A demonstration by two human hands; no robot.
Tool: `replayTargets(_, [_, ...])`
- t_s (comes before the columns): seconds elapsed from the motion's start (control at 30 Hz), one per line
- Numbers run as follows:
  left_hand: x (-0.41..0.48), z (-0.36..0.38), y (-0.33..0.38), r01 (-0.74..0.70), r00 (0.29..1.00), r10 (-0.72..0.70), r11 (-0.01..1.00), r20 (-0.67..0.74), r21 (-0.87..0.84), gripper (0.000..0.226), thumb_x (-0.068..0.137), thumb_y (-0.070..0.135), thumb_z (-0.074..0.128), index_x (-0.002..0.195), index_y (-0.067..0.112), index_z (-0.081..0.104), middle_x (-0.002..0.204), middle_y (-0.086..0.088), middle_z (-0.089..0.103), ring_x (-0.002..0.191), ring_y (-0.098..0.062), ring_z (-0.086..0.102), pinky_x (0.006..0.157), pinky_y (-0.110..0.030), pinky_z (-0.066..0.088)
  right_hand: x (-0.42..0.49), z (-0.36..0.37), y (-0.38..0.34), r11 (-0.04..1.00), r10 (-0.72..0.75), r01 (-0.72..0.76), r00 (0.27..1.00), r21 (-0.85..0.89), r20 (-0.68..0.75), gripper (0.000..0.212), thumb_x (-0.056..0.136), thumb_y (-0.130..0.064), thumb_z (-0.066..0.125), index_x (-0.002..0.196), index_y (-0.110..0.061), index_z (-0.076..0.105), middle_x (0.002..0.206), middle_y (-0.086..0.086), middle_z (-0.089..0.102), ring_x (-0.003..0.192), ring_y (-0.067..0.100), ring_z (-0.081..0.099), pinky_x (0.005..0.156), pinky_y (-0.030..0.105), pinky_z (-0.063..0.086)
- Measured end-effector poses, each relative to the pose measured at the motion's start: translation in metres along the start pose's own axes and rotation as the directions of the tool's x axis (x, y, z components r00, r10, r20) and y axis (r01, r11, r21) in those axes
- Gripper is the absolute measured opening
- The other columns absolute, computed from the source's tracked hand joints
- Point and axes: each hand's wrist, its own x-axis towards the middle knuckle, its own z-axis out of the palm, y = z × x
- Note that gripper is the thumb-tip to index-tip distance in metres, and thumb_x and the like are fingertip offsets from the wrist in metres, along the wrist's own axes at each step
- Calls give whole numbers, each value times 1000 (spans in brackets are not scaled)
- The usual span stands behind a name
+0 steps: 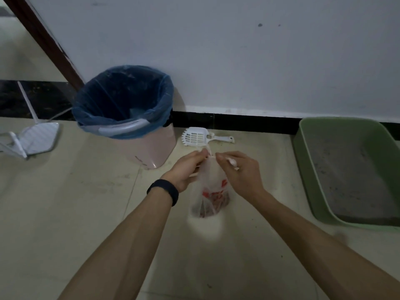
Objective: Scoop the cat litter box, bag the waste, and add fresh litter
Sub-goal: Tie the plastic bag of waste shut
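Waste bag (211,191), filled: fingers of our left hand (186,169) and right hand (238,172) pinch its top, apparently tying; scoop (198,137) idle beyond it; fresh litter outstanding, we judge.

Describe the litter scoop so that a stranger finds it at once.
Find the pink bin with the blue liner against the white wall. Right of its base, the scoop lies on the floor beside the black skirting. Its slotted, toothed blade sets it apart.

What is here
One left hand (186,167), one right hand (240,169), one bag (213,191), one scoop (197,137), one litter box (309,174), one bin (155,146).
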Motion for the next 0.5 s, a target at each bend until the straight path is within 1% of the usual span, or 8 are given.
replayTargets(0.07, [0, 6, 2, -23, 994, 16, 997, -107, -70, 27, 98, 48, 51, 101, 25, 64, 112, 7, 68, 111, -13, 59, 105, -39, 36, -3, -4, 0, 991, 128, -128, 992, -47, -19, 30, 95, -41, 59, 84, -20, 78, 79, -14, 65, 72, 2, 58, 65, 10, 38])
replayTargets(0.13, [3, 9, 3, -22, 979, -19, 980, -201, -198, 28, 104, 41, 42, 115, 22, 60, 112, 9, 68, 105, -9, 60, 109, -39, 30, -11, -10, 7, 977, 209, -207, 978, -53, 28, 37, 97, -42, 56, 73, -22, 75, 70, -13, 66, 64, 1, 58, 60, 14, 37])
replayTargets(0.17, [3, 8, 2, -15, 972, -57, 952, -227, -304, 29, 106, 36, 38, 120, 20, 58, 109, 9, 69, 100, -8, 62, 109, -38, 31, -17, -14, 14, 967, 256, -254, 965, -30, 60, 39, 97, -42, 56, 69, -21, 74, 69, -11, 69, 63, 3, 60, 59, 12, 39])
replayTargets(0.2, [2, 7, 1, -12, 965, -102, 904, -242, -428, 28, 107, 31, 36, 119, 18, 58, 105, 8, 68, 94, -8, 63, 107, -35, 35, -23, -18, 23, 952, 307, -307, 947, -8, 92, 42, 96, -41, 56, 65, -20, 74, 67, -7, 70, 61, 7, 62, 58, 13, 41])
replayTargets(0.27, [0, 1, -7, -4, 939, -198, 812, -282, -584, 25, 106, 18, 37, 97, 12, 59, 89, 2, 65, 82, -11, 63, 91, -30, 48, -38, -28, 44, 912, 405, -410, 903, 5, 140, 43, 95, -39, 58, 61, -18, 73, 62, 2, 68, 57, 14, 60, 63, 25, 46])
replayTargets(0.33, [-3, -7, -21, 18, 898, -274, 805, -344, -593, 28, 101, 6, 36, 79, 11, 52, 77, -3, 57, 72, -13, 59, 76, -29, 50, -52, -40, 66, 870, 487, -493, 857, -6, 169, 42, 93, -35, 60, 58, -17, 73, 60, 4, 67, 57, 14, 59, 67, 33, 49])
replayTargets(0.43, [-3, -21, -51, 81, 835, -353, 838, -423, -539, 25, 95, 1, 36, 76, 9, 49, 75, -7, 56, 69, -16, 56, 75, -32, 49, -71, -58, 94, 837, 545, -537, 809, -102, 219, 41, 92, -34, 61, 55, -18, 72, 55, -2, 64, 57, 15, 59, 65, 30, 46])
replayTargets(0.5, [-2, -29, -67, 101, 803, -367, 860, -470, -500, 24, 95, -1, 37, 76, 8, 50, 76, -8, 58, 69, -16, 58, 68, -30, 50, -81, -65, 110, 821, 571, -536, 782, -196, 252, 42, 92, -35, 61, 56, -19, 72, 55, -3, 65, 57, 15, 61, 60, 26, 44])
